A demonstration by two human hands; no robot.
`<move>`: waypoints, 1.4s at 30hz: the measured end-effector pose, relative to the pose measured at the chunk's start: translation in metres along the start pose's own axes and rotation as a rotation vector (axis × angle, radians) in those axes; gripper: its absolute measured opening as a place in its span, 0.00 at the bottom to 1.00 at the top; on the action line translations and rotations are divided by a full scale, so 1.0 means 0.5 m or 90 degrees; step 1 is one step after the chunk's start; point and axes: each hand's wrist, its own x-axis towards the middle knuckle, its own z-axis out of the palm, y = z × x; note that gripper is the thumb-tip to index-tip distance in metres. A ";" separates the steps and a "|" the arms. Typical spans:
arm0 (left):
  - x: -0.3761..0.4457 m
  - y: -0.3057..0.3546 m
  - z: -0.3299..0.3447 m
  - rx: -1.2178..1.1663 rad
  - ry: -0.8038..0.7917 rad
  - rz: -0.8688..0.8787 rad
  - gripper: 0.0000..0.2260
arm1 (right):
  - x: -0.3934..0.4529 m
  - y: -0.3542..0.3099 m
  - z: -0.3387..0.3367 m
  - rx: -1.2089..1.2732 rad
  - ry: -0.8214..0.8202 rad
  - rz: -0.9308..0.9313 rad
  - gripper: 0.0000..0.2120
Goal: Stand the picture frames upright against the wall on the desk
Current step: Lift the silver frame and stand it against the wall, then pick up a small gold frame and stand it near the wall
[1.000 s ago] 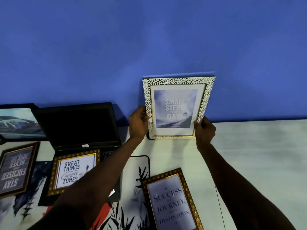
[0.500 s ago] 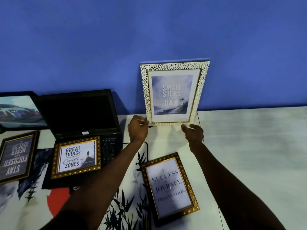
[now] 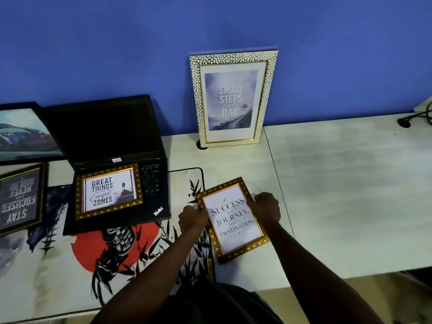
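The white pebble-pattern frame reading "Small Steps Every Day" (image 3: pixel 231 99) stands upright, leaning on the blue wall (image 3: pixel 210 24), with no hand on it. A gold-edged "Success is a Journey" frame (image 3: pixel 232 218) lies flat on the desk (image 3: pixel 339 195). My left hand (image 3: pixel 192 217) grips its left edge and my right hand (image 3: pixel 266 206) grips its right edge. A "Great Things" gold frame (image 3: pixel 108 191) lies flat on the laptop. At far left a dark "Stay Focused" frame (image 3: pixel 19 198) lies flat, upside down to me.
An open black laptop (image 3: pixel 105 136) sits left of centre on a printed desk mat (image 3: pixel 93 253). A landscape picture (image 3: pixel 21 134) rests at the far left by the wall. Black cables (image 3: pixel 418 115) lie at the far right. A desk seam (image 3: pixel 278 183) runs front to back.
Both hands let go of the white frame, which now stands alone against the wall. They drew back toward me and took hold of the "Success" frame's two side edges.
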 end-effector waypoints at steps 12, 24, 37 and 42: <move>-0.029 0.039 -0.034 -0.202 -0.141 0.065 0.10 | -0.048 -0.031 0.038 0.080 0.063 -0.041 0.10; 0.073 -0.011 -0.436 -0.526 -0.106 0.074 0.16 | -0.177 -0.320 0.247 0.295 -0.054 -0.237 0.20; 0.199 -0.333 -1.024 -0.717 0.003 0.097 0.09 | -0.541 -0.736 0.748 0.289 -0.272 -0.414 0.19; 0.313 -0.470 -1.228 -0.577 0.210 0.095 0.06 | -0.663 -0.885 0.914 0.267 -0.301 -0.430 0.20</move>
